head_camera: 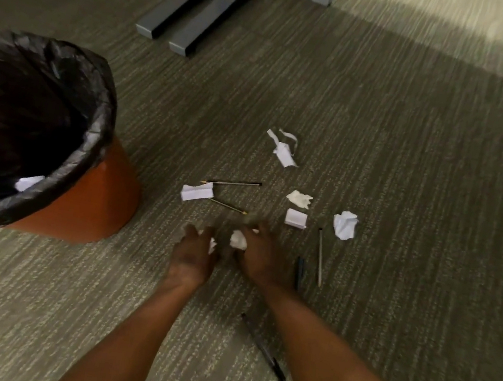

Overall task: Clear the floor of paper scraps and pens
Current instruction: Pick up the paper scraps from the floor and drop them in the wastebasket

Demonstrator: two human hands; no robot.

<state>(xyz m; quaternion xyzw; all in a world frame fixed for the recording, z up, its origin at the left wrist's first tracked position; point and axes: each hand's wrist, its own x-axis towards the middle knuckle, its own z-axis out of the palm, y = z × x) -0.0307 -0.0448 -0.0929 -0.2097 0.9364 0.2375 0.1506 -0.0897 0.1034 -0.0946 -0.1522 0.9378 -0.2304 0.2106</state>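
Both hands are low on the carpet, side by side. My left hand (192,257) is closed around a white paper scrap that shows at its fingers. My right hand (257,254) grips a crumpled white paper ball (238,239). Several more white paper scraps lie beyond: a folded piece (196,192), a torn strip (283,149), a tissue-like wad (299,199), a folded square (296,218) and a crumpled ball (345,225). Several pens lie around: two thin ones (233,183) (229,206), a pale one (320,256), a dark one (299,273) and a black pen (263,348) between my forearms.
An orange waste bin (99,198) with a black liner stands at the left, one white scrap (28,182) inside near its rim. Grey metal desk feet (185,23) sit on the carpet at the top centre.
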